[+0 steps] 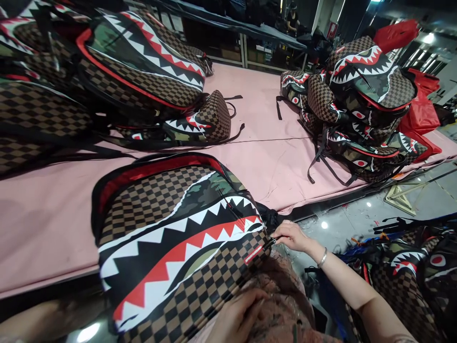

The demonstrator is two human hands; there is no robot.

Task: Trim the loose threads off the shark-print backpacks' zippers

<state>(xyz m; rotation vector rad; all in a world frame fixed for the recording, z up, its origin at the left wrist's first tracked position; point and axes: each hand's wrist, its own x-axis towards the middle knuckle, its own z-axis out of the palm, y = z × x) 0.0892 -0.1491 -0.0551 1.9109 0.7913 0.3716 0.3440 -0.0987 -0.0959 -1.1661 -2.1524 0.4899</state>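
Observation:
A backpack (185, 247) with brown checks, camouflage and a red-and-white shark mouth lies tilted across the table's near edge, its red-lined rim at the far side. My right hand (293, 236), with a bracelet at the wrist, pinches a thin black pull at the backpack's right corner. Along the near lower edge, my left hand (239, 314) has its fingers bent against the backpack, partly hidden by it. Patterned clothing (289, 290) shows between my hands. A blurred arm (53, 317) at the lower left reaches behind the backpack, its hand hidden.
Similar backpacks (139, 62) are piled at the far left of the pink table (257, 109). Another stack (371, 90) stands at the far right beside red bags (423, 109). More backpacks (410, 271) lie at the lower right. A person (293, 19) is in the background.

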